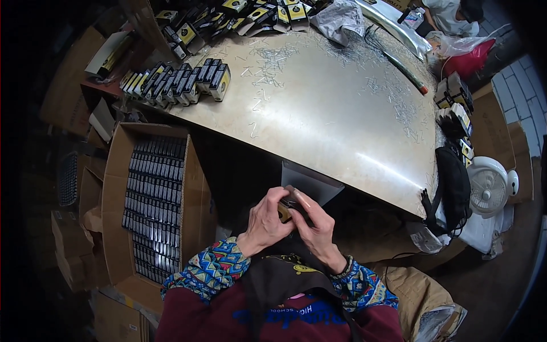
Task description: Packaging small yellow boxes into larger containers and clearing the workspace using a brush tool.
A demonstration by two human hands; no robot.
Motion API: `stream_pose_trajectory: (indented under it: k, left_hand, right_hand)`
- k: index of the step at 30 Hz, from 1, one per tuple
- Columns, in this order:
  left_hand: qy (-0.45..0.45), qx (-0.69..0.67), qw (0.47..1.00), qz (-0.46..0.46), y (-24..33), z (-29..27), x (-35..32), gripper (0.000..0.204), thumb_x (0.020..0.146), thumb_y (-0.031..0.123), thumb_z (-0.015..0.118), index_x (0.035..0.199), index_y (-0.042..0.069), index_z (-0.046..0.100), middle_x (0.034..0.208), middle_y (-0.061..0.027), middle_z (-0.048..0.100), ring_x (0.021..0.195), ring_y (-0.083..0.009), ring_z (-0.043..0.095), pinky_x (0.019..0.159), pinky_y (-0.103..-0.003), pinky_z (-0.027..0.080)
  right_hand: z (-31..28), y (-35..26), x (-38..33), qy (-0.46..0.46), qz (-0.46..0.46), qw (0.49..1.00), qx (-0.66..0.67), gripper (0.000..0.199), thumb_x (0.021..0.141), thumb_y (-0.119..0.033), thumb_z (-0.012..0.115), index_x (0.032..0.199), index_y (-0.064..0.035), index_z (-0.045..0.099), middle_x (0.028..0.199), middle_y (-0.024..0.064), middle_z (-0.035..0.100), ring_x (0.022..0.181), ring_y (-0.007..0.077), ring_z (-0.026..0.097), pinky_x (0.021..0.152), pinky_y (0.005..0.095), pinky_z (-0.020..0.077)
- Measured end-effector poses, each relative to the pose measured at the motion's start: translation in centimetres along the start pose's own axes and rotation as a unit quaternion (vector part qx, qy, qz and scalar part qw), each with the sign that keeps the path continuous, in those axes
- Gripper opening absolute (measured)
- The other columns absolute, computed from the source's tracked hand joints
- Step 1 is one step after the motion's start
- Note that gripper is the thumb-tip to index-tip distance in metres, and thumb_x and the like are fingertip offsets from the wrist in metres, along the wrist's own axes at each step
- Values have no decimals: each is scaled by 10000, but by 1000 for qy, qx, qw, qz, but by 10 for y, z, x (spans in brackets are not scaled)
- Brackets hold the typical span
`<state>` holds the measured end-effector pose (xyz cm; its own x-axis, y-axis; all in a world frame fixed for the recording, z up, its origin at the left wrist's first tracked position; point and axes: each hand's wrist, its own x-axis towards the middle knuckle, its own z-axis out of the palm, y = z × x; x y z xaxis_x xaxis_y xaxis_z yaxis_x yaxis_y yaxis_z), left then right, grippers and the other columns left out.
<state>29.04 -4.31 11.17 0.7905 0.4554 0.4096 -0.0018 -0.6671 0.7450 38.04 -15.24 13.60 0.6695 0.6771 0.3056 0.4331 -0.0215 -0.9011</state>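
Close to my body, below the table's front edge, both hands are closed around one small black-and-yellow box [284, 213]. My left hand [268, 218] grips its left side, and my right hand [314, 223] presses on the top and right side. Fingers cover most of the box, so whether its flap is folded down is hidden. Similar black-and-yellow boxes [219, 83] stand in rows at the table's left edge. Small clear bent pieces [268, 67], like hooks, lie scattered over the tabletop [319, 122].
On my left a large open carton [187, 228] holds packed rows of dark boxes. More boxes [250, 17] are heaped at the table's far side. To the right are a black bag [453, 185] and a white fan [487, 191]. Another person [450, 17] sits at far right.
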Motion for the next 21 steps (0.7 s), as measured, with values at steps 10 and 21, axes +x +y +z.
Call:
stream_pose_trajectory:
  k: [10,21]
  left_hand:
    - [-12,46,992,-113,11,1,5,746,711,148,794,1312,31,369,1096,-211,600,949,-390,639,773,-425,533]
    - [-42,102,994,4,15,-9,11,846,653,31,794,1358,21,326,1235,-212,521,1089,-390,575,901,-430,496]
  right_hand:
    - [3,-8,0,53,191,974,109,207,878,-32,682,1077,24,703,963,90,729,838,77,647,715,198,517]
    - [-11,0,22,65,335,880,329,199,900,-112,689,1028,40,703,876,24,690,694,29,550,594,173,428]
